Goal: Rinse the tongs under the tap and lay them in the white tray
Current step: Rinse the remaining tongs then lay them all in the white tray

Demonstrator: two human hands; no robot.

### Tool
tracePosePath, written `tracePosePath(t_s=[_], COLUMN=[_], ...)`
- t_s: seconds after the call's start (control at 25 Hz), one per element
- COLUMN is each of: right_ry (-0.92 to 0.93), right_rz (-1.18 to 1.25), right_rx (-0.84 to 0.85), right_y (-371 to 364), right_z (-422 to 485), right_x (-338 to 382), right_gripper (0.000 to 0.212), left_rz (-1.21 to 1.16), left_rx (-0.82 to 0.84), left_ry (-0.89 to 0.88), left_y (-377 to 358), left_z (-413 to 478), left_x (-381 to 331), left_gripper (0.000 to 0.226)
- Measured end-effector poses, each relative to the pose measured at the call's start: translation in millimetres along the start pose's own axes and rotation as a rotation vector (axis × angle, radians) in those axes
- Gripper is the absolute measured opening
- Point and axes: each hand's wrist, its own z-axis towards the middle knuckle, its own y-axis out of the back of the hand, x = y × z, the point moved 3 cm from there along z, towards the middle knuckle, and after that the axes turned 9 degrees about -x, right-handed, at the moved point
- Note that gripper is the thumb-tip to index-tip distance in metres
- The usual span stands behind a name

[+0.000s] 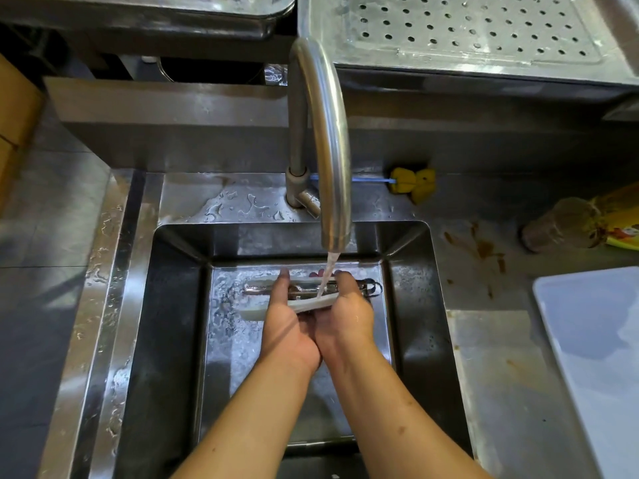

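Standing at a stainless counter (69,209) that's soaking wet around the basin, puddles and beads pooling behind the faucet base and rusty-brown smears drying on the right-hand side. Looking down into the deep steel sink (173,305), floor glistening, nothing else sitting in it as far as can be seen. Waiting off to the right, well apart from the basin: the white tray (594,357), only partly in view, looking bare. Arching over the middle, the gooseneck tap (328,133) running a thin stream straight down. Holding the tongs (301,299) crosswise right under that stream — left hand (287,323) wrapped around the working end, right hand (349,312) gripping near the hinge end where the wire loop is poking out. Both hands grasping, heels of the palms nearly touching. Water landing about mid-length, so probably worth sliding the tongs sideways and rolling them over — getting the pale tips and the inner faces under the flow rather than just the middle. Also worth letting the arms spring open a bit, since gunk tends to be hiding between them. Giving them a shake over the basin before heading for the tray, keeping drips off the already messy counter. Smaller stuff hanging around: a perforated metal rack (477,29) up top, a toppled bottle with a yellow label (581,226) on the right, a yellow sponge brush (413,183) lying behind the tap.
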Motion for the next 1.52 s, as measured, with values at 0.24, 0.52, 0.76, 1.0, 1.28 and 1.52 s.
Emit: tracePosePath(t_s=[0.24, 0.52, 0.76, 1.0, 1.28, 1.52], right_ry=[-0.188, -0.108, 0.337, 0.641, 0.540, 0.687], right_rz=[0.032, 0.004, -0.729, -0.805, -0.582, -1.175], right_rx=[0.244, 0.096, 0.117, 0.123, 0.480, 0.267], right_y=[25, 76, 60, 9, -96, 10], right_z=[10, 30, 27, 3, -57, -47], right_x=[-7, 7, 14, 45, 102, 84], right_gripper=[0.020, 0.029, 0.017, 0.024, 0.013, 0.029], left_rz=[0.084, 0.610, 0.951, 0.949, 0.995, 1.032], left_rx=[-0.063, -0.040, 0.139, 0.160, 0.152, 0.020], left_ry=[-0.170, -0.775, -0.906, -0.969, -0.983, -0.925], left_y=[5, -11, -2, -7, 0, 39], left_z=[14, 4, -5, -14, -14, -26], left_x=[-22, -24, -9, -21, -34, -45], left_gripper=[0.016, 0.014, 0.025, 0.027, 0.033, 0.016])
